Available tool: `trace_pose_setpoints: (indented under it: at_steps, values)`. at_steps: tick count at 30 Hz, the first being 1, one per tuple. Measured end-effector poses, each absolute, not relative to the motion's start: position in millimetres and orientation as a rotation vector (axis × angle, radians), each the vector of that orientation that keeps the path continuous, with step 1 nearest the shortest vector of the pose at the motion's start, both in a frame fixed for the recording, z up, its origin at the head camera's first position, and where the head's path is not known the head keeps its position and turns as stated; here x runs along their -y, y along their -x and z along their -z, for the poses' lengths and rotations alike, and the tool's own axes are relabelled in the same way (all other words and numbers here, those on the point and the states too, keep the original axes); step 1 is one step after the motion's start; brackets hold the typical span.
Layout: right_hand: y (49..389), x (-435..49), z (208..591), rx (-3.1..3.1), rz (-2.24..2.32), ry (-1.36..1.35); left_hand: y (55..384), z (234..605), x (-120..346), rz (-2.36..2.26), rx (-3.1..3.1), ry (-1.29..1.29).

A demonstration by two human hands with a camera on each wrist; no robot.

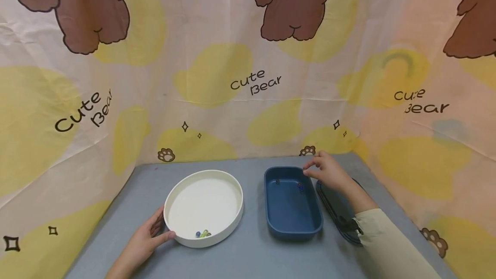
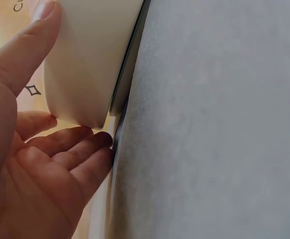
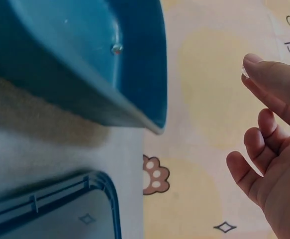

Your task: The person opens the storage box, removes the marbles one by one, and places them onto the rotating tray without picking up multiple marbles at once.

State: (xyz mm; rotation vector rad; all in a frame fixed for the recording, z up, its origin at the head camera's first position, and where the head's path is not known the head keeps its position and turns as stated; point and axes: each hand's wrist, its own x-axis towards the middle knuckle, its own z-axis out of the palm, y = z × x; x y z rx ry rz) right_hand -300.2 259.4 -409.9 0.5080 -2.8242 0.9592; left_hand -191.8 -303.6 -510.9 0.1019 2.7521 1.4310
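My left hand (image 1: 144, 239) steadies a round white tray (image 1: 203, 201), thumb at its rim and fingers against its side. In the left wrist view, fingertips touch the lower edge of that tray's wall (image 2: 85, 74). Several small marbles (image 1: 203, 234), blue and green-yellow, lie together at the tray's near side. Above the far right corner of a deep blue box (image 1: 292, 210) is my right hand (image 1: 327, 171). Between its thumb and forefinger it pinches a small clear marble (image 3: 244, 72), mostly hidden by the fingertips. Inside the box lie a few marbles (image 1: 300, 187), one (image 3: 117, 49) of them near a corner.
A blue-rimmed lid (image 1: 337, 214) lies right of the box, partly under my right forearm. The grey tabletop (image 1: 248, 257) ends at a bear-printed cloth (image 1: 217, 111) standing behind and along both sides.
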Motion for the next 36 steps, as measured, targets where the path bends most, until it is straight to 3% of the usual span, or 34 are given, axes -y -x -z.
trace_pose_setpoints:
  at_steps: [36]
  values:
    - [302, -162, 385, 2.768, -1.296, -0.746, 193, 507, 305, -1.466, -2.723, -0.074]
